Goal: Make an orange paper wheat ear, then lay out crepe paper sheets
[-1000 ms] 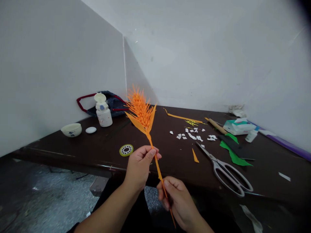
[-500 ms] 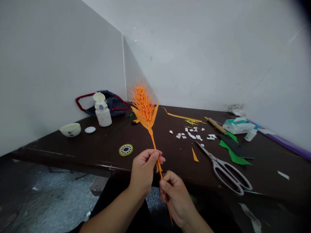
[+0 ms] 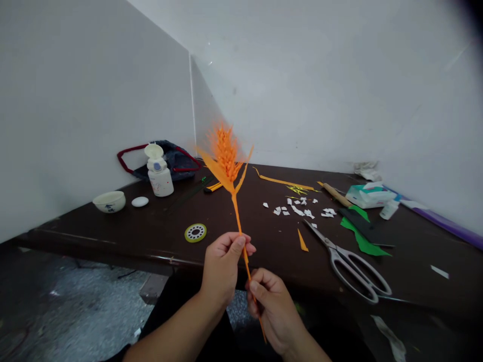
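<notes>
An orange paper wheat ear (image 3: 228, 160) stands up in front of me on a thin orange-wrapped stem, leaning slightly to the left. Two pointed orange leaves spread out below its bristly head. My left hand (image 3: 222, 264) pinches the stem at about its middle. Lower down, my right hand (image 3: 272, 304) is closed round the stem near its bottom end, which pokes out below the fingers. To the right lie large grey-handled scissors (image 3: 349, 264), blades apart, and a small orange paper scrap (image 3: 302, 240). A yellow-rimmed tape spool (image 3: 195, 233) lies left of my hands.
At the left stand a white bowl (image 3: 109, 201), a white oval piece (image 3: 140, 201) and an open-lidded white bottle (image 3: 160, 182). White paper bits (image 3: 298, 211), green paper (image 3: 364, 244), a tissue pack (image 3: 370, 195) and a small bottle (image 3: 389, 209) occupy the right. The dark table's (image 3: 132, 244) edge runs before me.
The wheat ear has turned about its stem, so its head looks narrower and the leaves stand further out. Both hands keep their grip and have barely moved.
</notes>
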The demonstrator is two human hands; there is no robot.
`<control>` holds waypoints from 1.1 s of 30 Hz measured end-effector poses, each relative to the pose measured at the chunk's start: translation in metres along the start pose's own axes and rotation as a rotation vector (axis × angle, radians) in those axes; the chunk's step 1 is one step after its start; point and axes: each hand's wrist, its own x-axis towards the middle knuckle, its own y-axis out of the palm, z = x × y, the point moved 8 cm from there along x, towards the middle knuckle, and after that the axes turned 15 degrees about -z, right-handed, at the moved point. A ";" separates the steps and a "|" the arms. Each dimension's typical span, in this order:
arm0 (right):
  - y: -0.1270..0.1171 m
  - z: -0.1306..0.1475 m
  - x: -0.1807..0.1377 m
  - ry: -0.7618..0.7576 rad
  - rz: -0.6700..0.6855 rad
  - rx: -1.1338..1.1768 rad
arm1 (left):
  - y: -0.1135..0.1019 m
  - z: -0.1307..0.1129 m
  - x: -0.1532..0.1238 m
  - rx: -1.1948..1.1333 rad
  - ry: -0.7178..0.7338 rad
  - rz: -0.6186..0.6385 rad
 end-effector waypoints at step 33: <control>-0.002 -0.003 -0.003 -0.080 0.029 -0.121 | -0.007 -0.006 0.001 0.126 0.087 0.005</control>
